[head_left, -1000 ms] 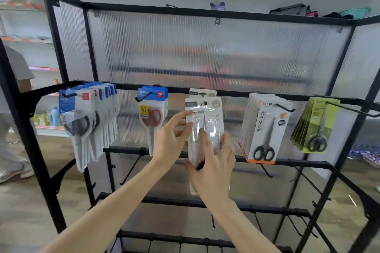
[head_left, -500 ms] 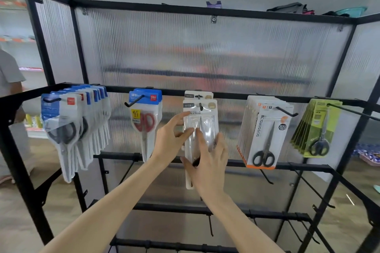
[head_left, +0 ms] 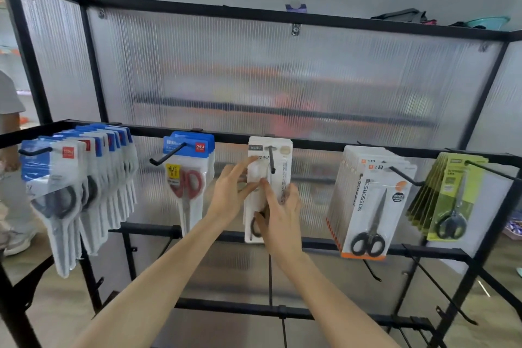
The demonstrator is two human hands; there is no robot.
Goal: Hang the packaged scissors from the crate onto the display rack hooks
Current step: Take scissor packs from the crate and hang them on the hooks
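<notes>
The white carded pack (head_left: pixel 278 167) hangs on the middle hook (head_left: pixel 271 159), steadied by the left hand (head_left: pixel 230 195) with straight fingers at its edge and the right hand (head_left: pixel 279 216) flat on its glossy blister.

The white scissors pack (head_left: pixel 269 178) I'm hanging is on the middle hook (head_left: pixel 271 159) of the black display rack (head_left: pixel 310 144), upright, black handles at the bottom. My left hand (head_left: pixel 230 195) touches its left edge; my right hand (head_left: pixel 278 217) lies flat across its lower front.
</notes>
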